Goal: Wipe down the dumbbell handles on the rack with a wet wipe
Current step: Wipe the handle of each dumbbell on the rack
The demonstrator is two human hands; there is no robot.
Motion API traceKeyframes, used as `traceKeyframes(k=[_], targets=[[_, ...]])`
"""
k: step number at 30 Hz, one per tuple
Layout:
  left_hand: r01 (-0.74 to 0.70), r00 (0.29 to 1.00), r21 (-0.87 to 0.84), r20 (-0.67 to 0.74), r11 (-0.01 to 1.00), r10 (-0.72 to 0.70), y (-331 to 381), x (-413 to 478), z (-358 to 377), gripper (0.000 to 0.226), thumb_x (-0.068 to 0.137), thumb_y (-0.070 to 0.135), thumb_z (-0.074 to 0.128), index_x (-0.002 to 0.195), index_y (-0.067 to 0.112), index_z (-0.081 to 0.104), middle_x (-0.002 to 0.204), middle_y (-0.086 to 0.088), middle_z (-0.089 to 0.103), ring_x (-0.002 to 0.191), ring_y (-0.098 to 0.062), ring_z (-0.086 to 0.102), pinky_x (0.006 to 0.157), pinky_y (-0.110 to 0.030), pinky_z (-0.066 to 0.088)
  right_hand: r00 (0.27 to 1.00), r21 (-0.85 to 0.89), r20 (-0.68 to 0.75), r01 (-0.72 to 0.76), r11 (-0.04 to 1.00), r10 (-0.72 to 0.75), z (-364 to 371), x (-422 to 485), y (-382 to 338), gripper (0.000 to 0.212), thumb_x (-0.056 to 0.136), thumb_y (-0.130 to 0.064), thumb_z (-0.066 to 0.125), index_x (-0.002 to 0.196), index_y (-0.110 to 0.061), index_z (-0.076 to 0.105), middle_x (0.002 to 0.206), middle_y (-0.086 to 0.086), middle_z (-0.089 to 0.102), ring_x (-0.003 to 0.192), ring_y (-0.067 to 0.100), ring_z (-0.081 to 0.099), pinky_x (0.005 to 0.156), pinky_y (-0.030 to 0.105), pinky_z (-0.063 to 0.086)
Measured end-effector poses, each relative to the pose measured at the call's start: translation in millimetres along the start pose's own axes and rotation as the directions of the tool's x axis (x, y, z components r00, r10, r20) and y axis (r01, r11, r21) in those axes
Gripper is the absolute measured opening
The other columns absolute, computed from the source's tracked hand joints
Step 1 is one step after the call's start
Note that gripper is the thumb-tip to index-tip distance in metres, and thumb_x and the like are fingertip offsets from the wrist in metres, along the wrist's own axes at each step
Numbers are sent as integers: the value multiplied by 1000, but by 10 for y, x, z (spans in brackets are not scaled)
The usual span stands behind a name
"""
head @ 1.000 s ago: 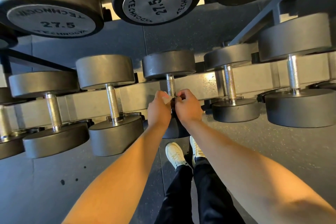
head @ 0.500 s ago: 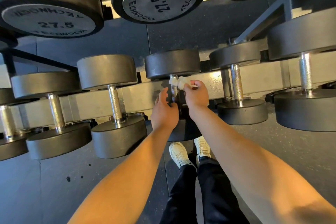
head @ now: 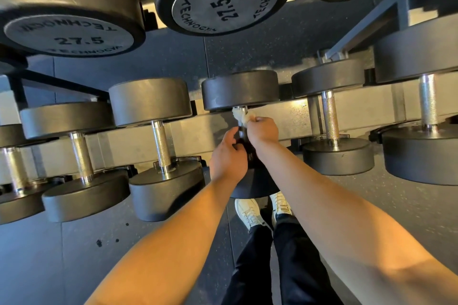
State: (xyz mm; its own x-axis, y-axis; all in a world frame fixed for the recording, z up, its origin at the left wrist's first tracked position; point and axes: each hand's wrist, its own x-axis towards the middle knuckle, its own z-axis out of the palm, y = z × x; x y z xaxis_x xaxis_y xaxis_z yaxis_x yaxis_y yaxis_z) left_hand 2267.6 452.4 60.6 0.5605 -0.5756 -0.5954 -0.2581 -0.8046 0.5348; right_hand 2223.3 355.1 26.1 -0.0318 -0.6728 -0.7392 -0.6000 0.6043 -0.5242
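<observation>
A row of dark dumbbells with knurled steel handles lies on the lower rack rail (head: 203,126). My right hand (head: 264,130) is shut on a white wet wipe (head: 240,115) wrapped around the far end of the middle dumbbell's handle (head: 241,108), just under its far head (head: 240,93). My left hand (head: 228,156) curls around the near part of the same handle, fingers closed on it. The hands hide most of that handle and its near head.
Neighbouring dumbbells sit close on both sides, with handles at left (head: 161,143) and right (head: 329,116). Two large 27.5 dumbbell heads (head: 223,5) hang over from the upper shelf. Below are dark rubber floor (head: 62,267) and my white shoes (head: 250,213).
My right hand slid the wipe up the handle from its near part to the far end. My left hand shifted from beside the right hand to the lower part of the handle.
</observation>
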Motion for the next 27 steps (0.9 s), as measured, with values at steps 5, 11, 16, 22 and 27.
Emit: traceKeyframes(k=[5, 11, 16, 22, 27], targets=[[7, 1000, 20, 8, 1000, -7, 23, -8, -30, 50, 100, 21, 40, 146, 42, 42, 132, 2, 63, 113, -23, 60, 88, -37, 51, 986, 78, -121, 129, 989, -119, -16, -132, 9, 9, 98, -15, 59, 105, -14, 64, 94, -3, 63, 78, 11, 59, 54, 13, 38], [-13, 1000, -2, 10, 1000, 13, 19, -18, -39, 46, 101, 22, 38, 141, 43, 47, 116, 5, 67, 96, -19, 58, 80, -35, 48, 981, 290, -156, 158, 944, -116, 139, -90, -138, 11, 93, -20, 67, 100, -13, 63, 95, 1, 69, 92, 19, 68, 81, 33, 59], [-5, 1000, -17, 6, 1000, 5, 21, -12, -37, 43, 99, 23, 38, 135, 44, 49, 104, 10, 66, 97, -20, 62, 87, -41, 54, 972, 105, -79, 231, 967, -223, 179, -30, -76, 22, 98, -28, 60, 109, -9, 66, 105, 5, 67, 96, 19, 66, 82, 30, 56], [15, 1000, -29, 1, 999, -15, 31, -18, -41, 48, 98, 22, 37, 141, 41, 45, 111, 6, 68, 97, -20, 63, 84, -41, 54, 967, -56, 82, 245, 968, -241, 146, 52, -82, 34, 101, -35, 49, 119, -8, 59, 118, 13, 58, 101, 26, 63, 89, 38, 56], [28, 999, -16, -20, 999, -28, 40, -34, -35, 51, 103, 26, 36, 152, 37, 35, 124, 3, 67, 101, -19, 62, 86, -40, 54, 951, -176, 179, 282, 943, -251, 12, 40, 2, 34, 104, -34, 45, 126, -12, 59, 117, 11, 57, 100, 23, 61, 82, 31, 49]])
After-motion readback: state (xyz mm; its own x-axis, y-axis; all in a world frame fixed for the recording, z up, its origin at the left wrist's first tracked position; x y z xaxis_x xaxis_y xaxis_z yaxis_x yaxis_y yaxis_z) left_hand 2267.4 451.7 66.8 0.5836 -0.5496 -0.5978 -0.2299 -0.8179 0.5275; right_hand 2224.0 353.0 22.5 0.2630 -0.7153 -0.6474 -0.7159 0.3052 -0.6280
